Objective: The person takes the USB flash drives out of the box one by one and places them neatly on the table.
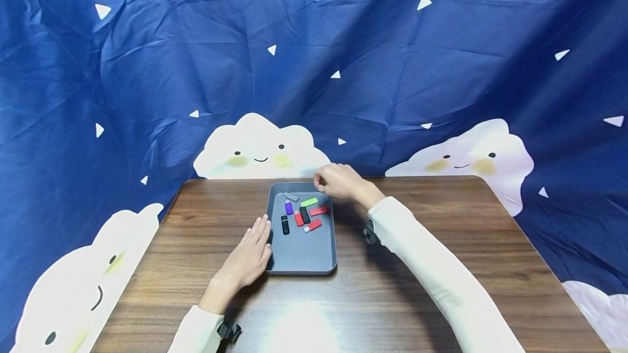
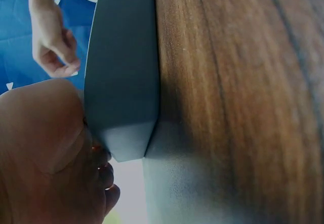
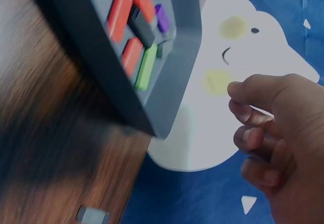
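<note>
A dark grey tray [image 1: 301, 257] holds several USB sticks: a purple one [image 1: 288, 208], a lime green one [image 1: 309, 202], a grey one [image 1: 291, 196], a black one with a silver band [image 1: 285, 225], another black one [image 1: 305, 214] and three red ones, the frontmost red stick [image 1: 313, 225] showing its metal plug. With fingers straight, my left hand [image 1: 251, 255] rests along the tray's left side. Over the far right corner hovers my right hand [image 1: 339, 181]; its fingers [image 3: 258, 138] hang loosely curled in the right wrist view, nothing visible between them.
The tray stands on a brown wooden table [image 1: 417, 255]. Behind it hangs a blue curtain [image 1: 294, 70] with white clouds and triangles. A small grey block [image 3: 92, 215] lies near the table's far edge, beside the tray, in the right wrist view.
</note>
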Available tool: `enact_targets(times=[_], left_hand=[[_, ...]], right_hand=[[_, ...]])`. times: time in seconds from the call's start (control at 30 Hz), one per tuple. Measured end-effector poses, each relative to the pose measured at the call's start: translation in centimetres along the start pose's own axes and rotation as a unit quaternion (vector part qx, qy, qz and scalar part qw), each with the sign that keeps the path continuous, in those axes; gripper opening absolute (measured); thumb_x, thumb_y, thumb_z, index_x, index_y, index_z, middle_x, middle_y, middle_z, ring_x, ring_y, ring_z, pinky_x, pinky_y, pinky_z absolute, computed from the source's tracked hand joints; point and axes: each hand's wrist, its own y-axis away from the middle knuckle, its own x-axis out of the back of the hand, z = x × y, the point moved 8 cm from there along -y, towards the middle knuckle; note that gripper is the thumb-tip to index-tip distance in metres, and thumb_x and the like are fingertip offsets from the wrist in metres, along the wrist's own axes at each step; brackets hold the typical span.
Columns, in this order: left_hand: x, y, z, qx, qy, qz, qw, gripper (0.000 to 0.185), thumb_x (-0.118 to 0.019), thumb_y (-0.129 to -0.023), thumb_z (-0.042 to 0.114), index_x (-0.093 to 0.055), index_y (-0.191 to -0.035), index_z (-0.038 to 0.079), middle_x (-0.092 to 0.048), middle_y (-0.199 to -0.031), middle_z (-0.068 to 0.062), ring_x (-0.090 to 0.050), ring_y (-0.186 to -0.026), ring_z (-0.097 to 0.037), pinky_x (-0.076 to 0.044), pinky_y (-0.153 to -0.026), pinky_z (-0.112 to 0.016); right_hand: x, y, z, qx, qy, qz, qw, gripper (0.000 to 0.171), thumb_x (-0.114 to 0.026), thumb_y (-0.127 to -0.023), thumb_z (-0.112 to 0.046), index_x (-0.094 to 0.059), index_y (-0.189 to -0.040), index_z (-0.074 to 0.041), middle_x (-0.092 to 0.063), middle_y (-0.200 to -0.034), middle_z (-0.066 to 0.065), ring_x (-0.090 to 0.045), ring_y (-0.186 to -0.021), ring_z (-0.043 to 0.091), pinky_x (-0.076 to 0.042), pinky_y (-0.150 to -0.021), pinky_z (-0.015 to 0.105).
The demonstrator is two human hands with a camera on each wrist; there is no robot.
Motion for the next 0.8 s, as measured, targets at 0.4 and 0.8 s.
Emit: enact_targets(times=[0.4, 0.8], left_hand=[[0.1, 0.1, 0.3, 0.002, -0.016, -0.006, 0.9999, 0.059, -0.044, -0.111, 0.017, -0.032, -0.162, -0.010, -0.024, -0.175, -0.025, -0.025, -0.163, -0.042, -0.026, -0.133, -0.058], [0.0, -0.1, 0.2, 0.005, -0.017, -0.012, 0.9998, 0.060, -0.043, -0.111, 0.017, -0.030, -0.163, -0.009, -0.023, -0.175, -0.024, -0.024, -0.164, -0.041, -0.025, -0.133, -0.057]], right_hand=[[-0.6, -2.0, -3.1, 0.021, -0.006, -0.011, 1.000, 0.010, -0.069, -0.099, -0.016, -0.073, -0.091, -0.019, -0.070, -0.089, -0.005, -0.062, -0.086, 0.015, -0.055, -0.078, 0.034], [-2.4, -3.6, -3.6, 0.002, -0.040, -0.024, 0.999, 0.006, -0.071, -0.100, -0.017, -0.077, -0.098, -0.017, -0.076, -0.099, -0.003, -0.067, -0.093, 0.015, -0.059, -0.089, 0.037]])
